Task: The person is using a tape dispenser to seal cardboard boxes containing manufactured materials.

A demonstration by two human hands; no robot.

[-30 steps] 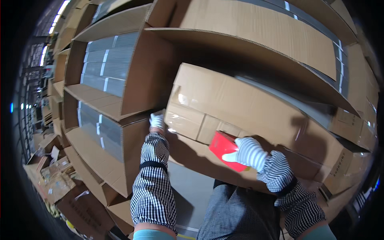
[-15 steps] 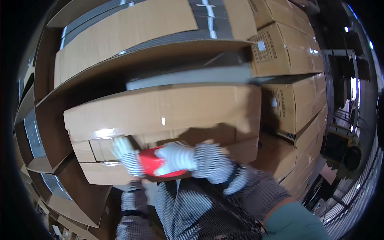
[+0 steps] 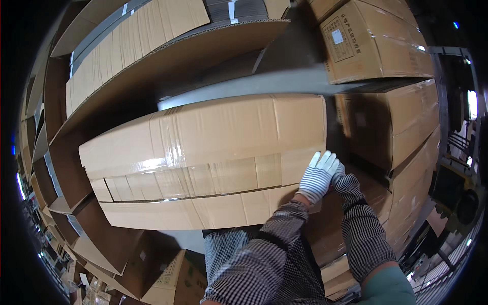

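A long cardboard box [image 3: 218,127] lies in front of me, its flaps meeting in a lengthwise seam. A strip of shiny clear tape [image 3: 193,180] runs along that seam toward the right end. My left hand [image 3: 316,178], in a white striped glove, rests open near the box's right end, fingers stretched out. Right beside it, at the box's right edge, is my right hand [image 3: 337,174], gloved and curled closed. The left hand partly covers it, and whatever it holds is hidden. The red tool seen earlier is out of sight.
Stacked cardboard cartons [image 3: 351,46] stand close on the right. Behind the box rises an upright cardboard wall [image 3: 178,76], with more open cartons [image 3: 96,234] at the left. Another carton [image 3: 175,279] sits low in front, and grey floor [image 3: 244,89] shows beyond the box.
Both hands have moved from the left-middle of the box to its right end. The red tool in my right hand has gone out of view. The view has shifted a little.
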